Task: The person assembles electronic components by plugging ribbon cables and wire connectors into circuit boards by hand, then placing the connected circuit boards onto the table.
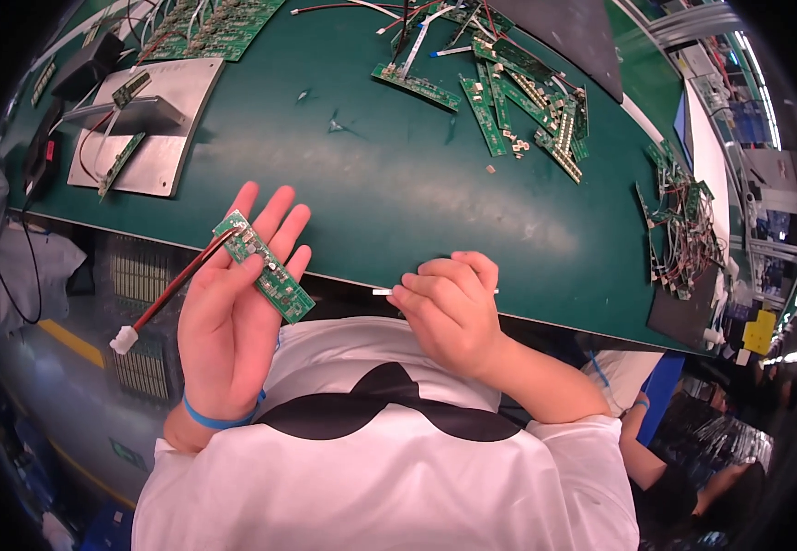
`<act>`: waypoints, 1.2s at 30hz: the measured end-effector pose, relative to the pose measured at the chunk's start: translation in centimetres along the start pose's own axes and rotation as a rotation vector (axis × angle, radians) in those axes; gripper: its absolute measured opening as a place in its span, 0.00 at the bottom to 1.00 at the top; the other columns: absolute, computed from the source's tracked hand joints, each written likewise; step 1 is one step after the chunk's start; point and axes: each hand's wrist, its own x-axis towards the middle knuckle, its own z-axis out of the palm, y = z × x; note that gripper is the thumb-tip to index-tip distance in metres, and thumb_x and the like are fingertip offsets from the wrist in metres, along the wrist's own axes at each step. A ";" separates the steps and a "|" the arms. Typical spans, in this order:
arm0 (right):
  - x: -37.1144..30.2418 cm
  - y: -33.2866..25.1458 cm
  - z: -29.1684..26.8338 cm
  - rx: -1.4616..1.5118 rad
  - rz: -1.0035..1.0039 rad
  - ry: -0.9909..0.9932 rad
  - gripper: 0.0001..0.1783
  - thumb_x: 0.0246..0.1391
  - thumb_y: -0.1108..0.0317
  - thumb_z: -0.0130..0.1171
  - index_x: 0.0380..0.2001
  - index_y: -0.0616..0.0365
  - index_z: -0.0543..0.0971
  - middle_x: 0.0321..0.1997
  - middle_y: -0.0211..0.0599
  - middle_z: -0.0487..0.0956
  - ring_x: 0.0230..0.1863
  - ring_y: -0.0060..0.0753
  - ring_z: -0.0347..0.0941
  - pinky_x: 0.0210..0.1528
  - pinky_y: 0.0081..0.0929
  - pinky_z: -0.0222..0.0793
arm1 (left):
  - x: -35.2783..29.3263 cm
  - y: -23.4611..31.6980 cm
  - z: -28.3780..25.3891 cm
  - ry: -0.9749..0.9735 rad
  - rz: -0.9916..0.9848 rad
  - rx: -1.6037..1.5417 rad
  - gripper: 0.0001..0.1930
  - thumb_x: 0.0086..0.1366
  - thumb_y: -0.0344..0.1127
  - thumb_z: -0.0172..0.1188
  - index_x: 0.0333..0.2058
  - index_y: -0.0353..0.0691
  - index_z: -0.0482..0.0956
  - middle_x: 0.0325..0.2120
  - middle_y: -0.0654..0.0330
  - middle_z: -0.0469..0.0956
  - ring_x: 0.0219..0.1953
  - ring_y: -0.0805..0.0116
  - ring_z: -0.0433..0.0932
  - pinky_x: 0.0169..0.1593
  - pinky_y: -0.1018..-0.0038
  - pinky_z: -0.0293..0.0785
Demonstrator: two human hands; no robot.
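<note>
A narrow green circuit board (279,283) lies across the fingers of my left hand (224,317), which is turned palm up. My thumb presses on the board while the other fingers stretch out behind it. From the board's upper end a red and black cable (173,289) hangs to the left, tipped with a white plug (124,340). In front of my body, just off the table's near edge, my right hand (449,308) pinches a thin white strip (382,292). Its middle is hidden by my closed fingers, so I cannot tell exactly what it is.
On the green table (352,193), a metal fixture (164,138) holding a small board stands at the left. Piled circuit boards (527,101) and tiny loose parts (516,142) lie at the far right-centre. A wired board bundle (683,225) sits at the right edge. Another person's arm (637,445) shows at lower right.
</note>
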 end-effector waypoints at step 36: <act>6.9 5.8 -7.9 0.717 0.459 -0.153 0.07 0.46 0.85 0.56 0.32 0.69 0.76 0.31 0.36 0.72 0.28 0.18 0.63 0.29 0.15 0.56 | 4.5 -4.0 7.1 -0.157 -0.333 0.026 0.32 0.63 0.27 0.48 0.63 0.30 0.45 0.59 0.42 0.58 0.61 0.49 0.60 0.64 0.57 0.56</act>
